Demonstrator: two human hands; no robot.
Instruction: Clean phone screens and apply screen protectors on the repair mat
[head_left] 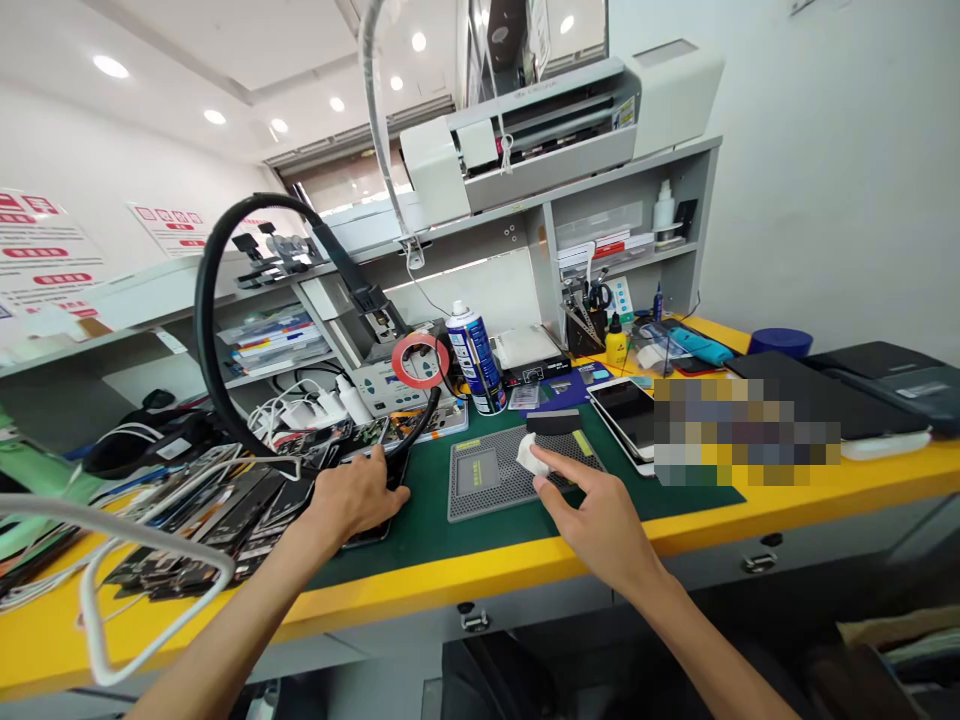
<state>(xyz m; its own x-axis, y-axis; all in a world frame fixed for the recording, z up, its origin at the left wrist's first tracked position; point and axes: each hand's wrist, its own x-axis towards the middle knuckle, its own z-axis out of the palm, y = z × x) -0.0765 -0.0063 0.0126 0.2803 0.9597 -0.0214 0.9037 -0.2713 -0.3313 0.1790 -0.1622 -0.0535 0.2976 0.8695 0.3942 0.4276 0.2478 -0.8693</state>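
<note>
On the yellow desk (450,585), the left hand (352,497) rests at a dark phone (379,531), grip unclear; the right hand (607,520) pinches a white tissue (529,458) over a grey pad (476,502). Beyond: spray can (476,360), shelves (706,205), printer (551,182), pale wall (825,180).

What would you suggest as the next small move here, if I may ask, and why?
Probably bring the tissue leftward to the dark device: the right hand has the tissue at its fingertips by the gray pad, while the left hand is at the device, perhaps ready to steady it.
</note>
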